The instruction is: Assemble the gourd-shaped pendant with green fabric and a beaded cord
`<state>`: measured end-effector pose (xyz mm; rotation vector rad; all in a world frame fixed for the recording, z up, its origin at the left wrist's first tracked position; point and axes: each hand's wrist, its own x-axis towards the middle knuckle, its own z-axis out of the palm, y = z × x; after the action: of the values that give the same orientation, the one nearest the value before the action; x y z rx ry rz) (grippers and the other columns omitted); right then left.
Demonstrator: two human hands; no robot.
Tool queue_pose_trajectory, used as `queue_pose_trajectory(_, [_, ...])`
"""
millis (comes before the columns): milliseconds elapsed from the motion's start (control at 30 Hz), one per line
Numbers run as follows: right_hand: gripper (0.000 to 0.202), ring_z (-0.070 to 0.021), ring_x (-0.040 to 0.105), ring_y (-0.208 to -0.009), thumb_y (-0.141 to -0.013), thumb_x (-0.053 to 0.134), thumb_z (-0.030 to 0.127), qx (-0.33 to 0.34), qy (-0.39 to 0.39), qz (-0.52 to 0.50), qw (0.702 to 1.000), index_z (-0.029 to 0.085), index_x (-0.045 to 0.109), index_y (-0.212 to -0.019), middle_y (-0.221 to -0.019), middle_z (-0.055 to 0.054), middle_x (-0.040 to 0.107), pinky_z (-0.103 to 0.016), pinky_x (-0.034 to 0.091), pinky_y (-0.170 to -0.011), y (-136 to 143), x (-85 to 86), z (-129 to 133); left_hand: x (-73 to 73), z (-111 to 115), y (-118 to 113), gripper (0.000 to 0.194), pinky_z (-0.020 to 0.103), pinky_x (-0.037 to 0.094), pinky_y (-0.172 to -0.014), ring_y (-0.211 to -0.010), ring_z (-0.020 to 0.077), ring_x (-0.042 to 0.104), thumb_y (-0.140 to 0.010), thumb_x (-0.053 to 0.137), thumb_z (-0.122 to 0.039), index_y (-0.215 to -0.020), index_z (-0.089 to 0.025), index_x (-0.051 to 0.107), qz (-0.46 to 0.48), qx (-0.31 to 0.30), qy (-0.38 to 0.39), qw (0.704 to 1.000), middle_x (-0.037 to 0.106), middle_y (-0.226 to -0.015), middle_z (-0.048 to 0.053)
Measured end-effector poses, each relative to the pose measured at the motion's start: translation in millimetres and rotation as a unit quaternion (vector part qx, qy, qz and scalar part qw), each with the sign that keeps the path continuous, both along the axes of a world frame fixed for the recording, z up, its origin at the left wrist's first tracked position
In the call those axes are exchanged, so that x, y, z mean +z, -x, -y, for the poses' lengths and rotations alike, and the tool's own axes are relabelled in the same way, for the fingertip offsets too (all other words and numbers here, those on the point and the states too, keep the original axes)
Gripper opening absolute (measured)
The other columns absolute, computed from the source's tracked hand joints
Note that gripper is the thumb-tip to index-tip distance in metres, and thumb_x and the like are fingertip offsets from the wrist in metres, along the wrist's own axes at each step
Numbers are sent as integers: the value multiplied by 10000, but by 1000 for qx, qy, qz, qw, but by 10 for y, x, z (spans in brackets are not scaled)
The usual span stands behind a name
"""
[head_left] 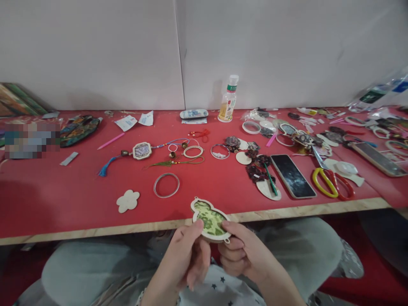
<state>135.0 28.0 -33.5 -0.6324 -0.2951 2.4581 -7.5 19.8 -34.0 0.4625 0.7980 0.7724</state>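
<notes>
Left hand [191, 250]: thumb on the lower left of a gourd-shaped piece [208, 221], other fingers loosely curled below. Right hand [240, 250]: piece pinched at its right side, thumb on the face, fingers folded beneath. The piece sits between both hands at the table's near edge, tilted; cannot tell whether it touches the surface.

Handling (judged): light, flat, stiff pale frame, probably wood; green patterned panel likely thin and easily marked by pressure. Best hold is the frame rim at its sides. The small loops at the two ends look the most fragile; avoid gripping there.

Just beyond on the red table [79, 191]: a ring [166, 196] and, further left, a pale flower-shaped piece [128, 201]. Behind these, a pendant [142, 151] with blue tassel and loose cords.

To the right: dark clustered pieces [255, 172], a phone [293, 176], scissors [327, 172]; this side is crowded. A bottle [227, 102] stands upright near the wall. Nothing obstructs the hands directly; the cords could snag on a forward reach.
</notes>
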Motion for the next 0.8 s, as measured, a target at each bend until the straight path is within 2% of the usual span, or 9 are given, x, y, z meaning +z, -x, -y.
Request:
queue_pose_trajectory(67, [510,-5,125,-250,-734,506,433,17,15,-38,999,201,187,-411,-311,116,190,-145,91,-286,-14,-16,-6,37,12,-14,578,147,189,-190,-133,40,238,-740,474,-539,-348,-115,515,22,3,12,1000,291,-167,-47])
queue_pose_trajectory(200, [496,-7,127,-260,-748,498,400,17,43,-82,996,198,184,-423,-321,114,201,-139,123,-298,-26,-16,-16,101,20,-49,540,137,208,-178,-142,39,214,-764,449,-490,-368,-127,497,73,30,44,996,224,-180,-73])
queue_pose_trajectory(367, [482,-14,131,-254,-756,496,382,1,55,-116,992,197,202,-421,-316,111,209,-140,134,-291,0,-35,-17,93,13,-62,549,166,310,-177,-159,43,219,-812,354,-473,-392,-140,472,137,14,89,987,256,-217,-68])
queue_pose_trajectory(500, [475,-14,131,-256,-756,510,385,-31,60,-117,991,195,219,-432,-326,109,228,-138,144,-287,24,-63,-2,93,11,-76,550,151,302,-173,-171,30,180,-850,311,-430,-412,-138,470,166,48,96,980,242,-238,-79])
queue_pose_trajectory(800, [465,-10,146,-259,-780,493,371,-57,59,-129,988,194,228,-442,-342,104,250,-132,165,-284,40,-87,20,103,24,-44,496,129,305,-198,-219,19,165,-852,359,-410,-465,-130,494,212,46,103,971,246,-290,-89])
